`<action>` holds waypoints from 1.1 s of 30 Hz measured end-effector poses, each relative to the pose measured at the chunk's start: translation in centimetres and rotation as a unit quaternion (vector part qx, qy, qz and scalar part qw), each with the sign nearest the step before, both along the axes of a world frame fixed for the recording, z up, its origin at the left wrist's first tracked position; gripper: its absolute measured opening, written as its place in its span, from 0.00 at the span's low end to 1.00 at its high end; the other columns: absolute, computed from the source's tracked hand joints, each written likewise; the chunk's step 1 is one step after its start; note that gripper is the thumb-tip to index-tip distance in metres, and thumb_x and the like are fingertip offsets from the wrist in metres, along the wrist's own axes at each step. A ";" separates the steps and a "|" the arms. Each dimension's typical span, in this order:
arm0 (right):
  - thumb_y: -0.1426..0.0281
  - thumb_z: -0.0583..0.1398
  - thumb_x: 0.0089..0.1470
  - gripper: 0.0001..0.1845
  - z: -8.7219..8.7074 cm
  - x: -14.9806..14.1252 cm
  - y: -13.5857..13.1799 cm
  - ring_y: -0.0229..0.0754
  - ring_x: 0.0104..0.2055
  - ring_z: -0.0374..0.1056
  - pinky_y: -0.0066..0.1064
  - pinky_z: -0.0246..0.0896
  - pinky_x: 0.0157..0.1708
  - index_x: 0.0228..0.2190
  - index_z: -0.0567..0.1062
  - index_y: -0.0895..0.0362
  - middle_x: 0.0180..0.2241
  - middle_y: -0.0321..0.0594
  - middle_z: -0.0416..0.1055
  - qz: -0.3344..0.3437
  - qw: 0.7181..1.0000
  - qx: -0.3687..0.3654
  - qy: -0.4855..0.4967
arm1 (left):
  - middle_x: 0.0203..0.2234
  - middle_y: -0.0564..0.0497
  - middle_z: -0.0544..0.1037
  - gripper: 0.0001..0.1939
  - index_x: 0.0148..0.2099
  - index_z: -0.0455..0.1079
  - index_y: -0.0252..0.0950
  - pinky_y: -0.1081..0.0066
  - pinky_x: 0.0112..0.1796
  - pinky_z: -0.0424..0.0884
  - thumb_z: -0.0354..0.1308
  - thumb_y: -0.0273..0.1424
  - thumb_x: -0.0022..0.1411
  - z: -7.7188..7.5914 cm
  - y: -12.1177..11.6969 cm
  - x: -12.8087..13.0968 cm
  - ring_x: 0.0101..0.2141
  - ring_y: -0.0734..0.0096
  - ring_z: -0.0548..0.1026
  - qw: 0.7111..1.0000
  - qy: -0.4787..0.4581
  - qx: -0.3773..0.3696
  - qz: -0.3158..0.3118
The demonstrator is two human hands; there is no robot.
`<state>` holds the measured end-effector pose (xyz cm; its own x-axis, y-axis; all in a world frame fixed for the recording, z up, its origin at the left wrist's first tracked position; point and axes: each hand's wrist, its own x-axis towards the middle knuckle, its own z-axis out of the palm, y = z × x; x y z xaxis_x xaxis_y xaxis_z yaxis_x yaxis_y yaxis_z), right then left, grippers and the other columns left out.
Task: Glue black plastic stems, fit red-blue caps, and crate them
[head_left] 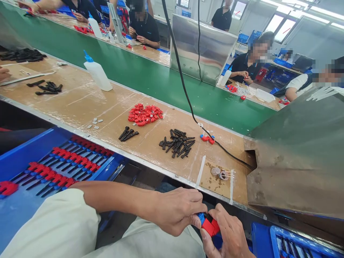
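Pale sleeve (56, 222) and pale trousers (150, 240) lie closest, with both hands just beyond. The left hand (180, 211) and right hand (229, 233) are clamped on one red, blue and black plastic piece (211, 227), nearer the person than the heap of red plastic parts (145, 114) and to its right. Its blue end points toward the left fingers, its red block toward the right; what shows slants down rightward, but fingers cover the rest, so its full long axis cannot be told.

Any lettering on the white squeeze bottle (98, 75), behind the heap and to its left, is too small to tell.

Five grey squares (100, 120) lie left of the heap; two red-and-blue pieces (205, 138) lie right of it, by the black cable (185, 89). Two small cups (215, 171) sit farther right and nearer the person, between two white tape strips (200, 171). Right of the heap, one pile of black parts (178, 143) overlaps too much to count. One blue tray (29, 148), left of the heap and lower, holds rows of similar pieces, their black shafts parallel.
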<state>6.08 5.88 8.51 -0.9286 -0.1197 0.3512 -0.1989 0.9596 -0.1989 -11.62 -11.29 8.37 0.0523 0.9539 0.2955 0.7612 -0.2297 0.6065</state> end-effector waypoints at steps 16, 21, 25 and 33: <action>0.69 0.54 0.52 0.05 0.7 0.8 -5.0 0.39 0.24 0.65 0.31 0.57 0.22 0.34 0.65 0.53 0.24 0.35 0.65 -0.031 0.993 -0.096 0.067 | 0.29 0.46 0.69 0.21 0.46 0.66 0.35 0.67 0.32 0.66 0.35 0.40 0.74 -0.4 -2.0 2.5 0.30 0.65 0.66 0.991 -0.122 -0.009 -0.058; 0.59 0.54 0.51 0.10 -0.6 3.4 -5.7 0.34 0.20 0.56 0.28 0.47 0.18 0.27 0.62 0.53 0.22 0.31 0.60 -0.072 0.988 -0.136 -0.013 | 0.33 0.46 0.72 0.22 0.56 0.69 0.40 0.66 0.36 0.71 0.37 0.40 0.75 -1.3 -1.8 3.2 0.34 0.64 0.70 0.980 -0.146 -0.073 -0.116; 0.55 0.61 0.52 0.17 0.5 7.1 -5.6 0.36 0.24 0.62 0.28 0.49 0.21 0.32 0.68 0.55 0.26 0.33 0.67 -0.126 0.976 -0.061 -0.169 | 0.33 0.47 0.74 0.20 0.58 0.70 0.41 0.70 0.35 0.74 0.43 0.39 0.73 -2.2 0.4 5.0 0.33 0.66 0.74 0.969 -0.111 -0.120 -0.188; 0.54 0.53 0.61 0.20 0.8 22.5 4.9 0.41 0.36 0.69 0.33 0.63 0.39 0.41 0.75 0.55 0.35 0.39 0.74 -0.551 0.799 -0.161 -0.181 | 0.47 0.45 0.75 0.22 0.62 0.64 0.43 0.71 0.36 0.77 0.50 0.43 0.70 -2.5 5.0 8.2 0.39 0.67 0.76 0.968 -0.140 -0.148 -0.149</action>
<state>28.57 10.76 9.33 -0.4567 0.8821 -0.1155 0.8568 0.4012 -0.3239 -3.44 -6.26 5.83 0.2951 0.9539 0.0538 0.4837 -0.1977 0.8526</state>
